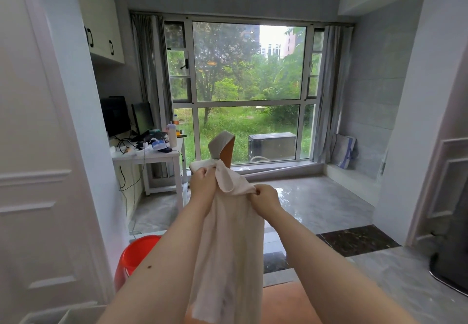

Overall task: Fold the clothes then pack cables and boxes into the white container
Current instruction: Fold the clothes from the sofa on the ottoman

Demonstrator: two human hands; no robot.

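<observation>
Hanging between two raised arms, one pale garment (228, 242) is pinched at its top edge by the left hand (202, 180) and right hand (266, 197); one red bucket (134, 255), perhaps plastic, is seen below.

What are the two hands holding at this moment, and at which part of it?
Both hands grip a pale cream garment at its top edge: the left hand and the right hand each pinch one upper corner; the rest hangs down.
</observation>
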